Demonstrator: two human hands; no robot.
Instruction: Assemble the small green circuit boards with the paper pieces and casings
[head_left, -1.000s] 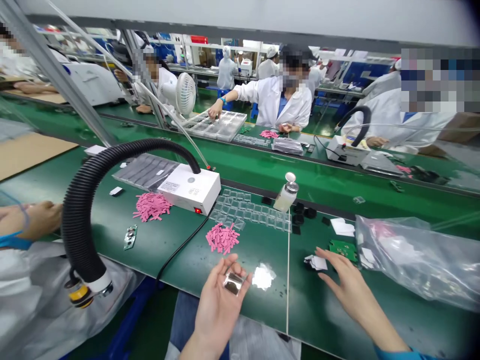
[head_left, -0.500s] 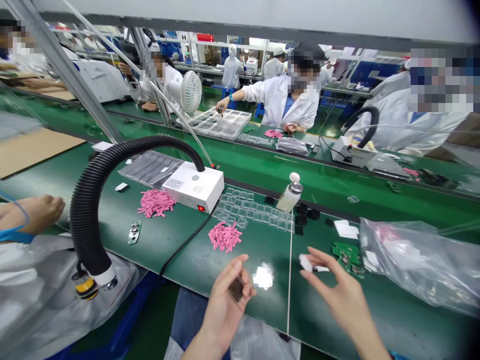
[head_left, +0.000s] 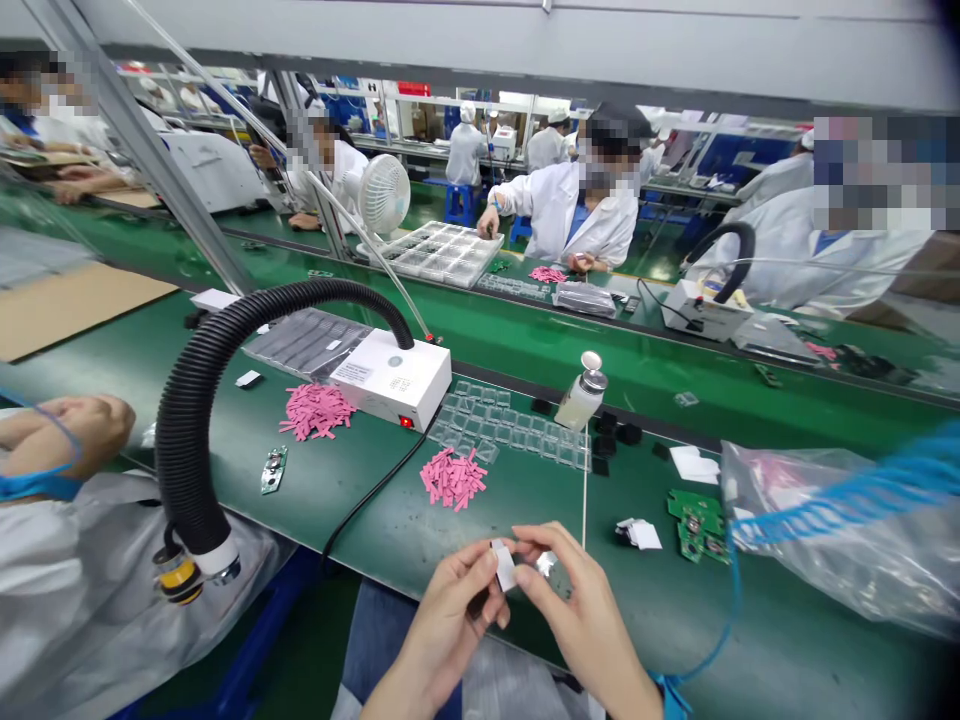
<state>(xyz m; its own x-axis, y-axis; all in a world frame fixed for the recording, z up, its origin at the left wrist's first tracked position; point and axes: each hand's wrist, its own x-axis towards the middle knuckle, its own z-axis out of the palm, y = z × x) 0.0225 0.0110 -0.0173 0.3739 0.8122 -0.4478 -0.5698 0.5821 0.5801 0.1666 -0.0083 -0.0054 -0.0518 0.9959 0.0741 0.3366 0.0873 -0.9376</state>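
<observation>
My left hand (head_left: pixel 459 598) is closed around a small dark rectangular piece (head_left: pixel 475 604), mostly covered by the fingers. My right hand (head_left: pixel 571 600), with a blue band at its wrist, pinches a small white piece (head_left: pixel 505 566) and brings it against the left fingertips. Whether the white piece touches the dark one I cannot tell. Just beyond both hands lies a heap of pink strips (head_left: pixel 454 479). A little stack of white pieces (head_left: pixel 639 534) rests to the right, near green circuit boards (head_left: pixel 697 522).
A white box (head_left: pixel 394 375) with a black flexible hose (head_left: pixel 184 440) stands left. Clear square cases (head_left: pixel 517 428), a pump bottle (head_left: pixel 583 394) and black pieces (head_left: pixel 616 428) line the back. A plastic bag (head_left: pixel 832 540) lies right, under a blue coiled cord (head_left: pixel 862 490). A co-worker's hand (head_left: pixel 71 435) is left.
My right hand has moved left from beside the white stack, carrying a white piece to my left hand. Across the bench, a co-worker's hand has shifted right over the tray.
</observation>
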